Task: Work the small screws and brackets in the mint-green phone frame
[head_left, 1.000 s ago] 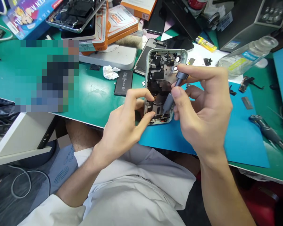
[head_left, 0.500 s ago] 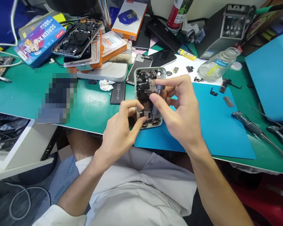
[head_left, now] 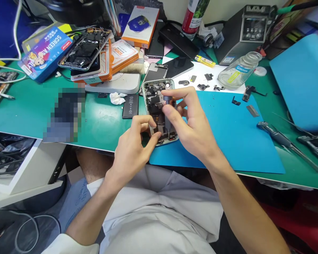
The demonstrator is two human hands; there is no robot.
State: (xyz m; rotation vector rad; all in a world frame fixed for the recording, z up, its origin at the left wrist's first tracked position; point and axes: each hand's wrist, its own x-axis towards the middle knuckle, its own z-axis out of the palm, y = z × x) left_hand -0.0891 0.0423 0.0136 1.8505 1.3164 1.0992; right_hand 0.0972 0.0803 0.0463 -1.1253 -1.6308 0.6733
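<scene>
Grey screwdriver [head_left: 168, 121] sits pinched in the right hand [head_left: 192, 127] while the left hand [head_left: 134, 144] clasps the open phone [head_left: 155, 108].

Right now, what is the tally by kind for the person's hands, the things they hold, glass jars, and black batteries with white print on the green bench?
Hands: 2 (left hand, right hand)
Opened phone, in the left hand: 1
Screwdriver, in the right hand: 1
Glass jar: 1
Black battery: 1
Total: 6

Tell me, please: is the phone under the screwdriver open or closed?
Open: the phone has no front cover on, and its inner parts show.
</scene>
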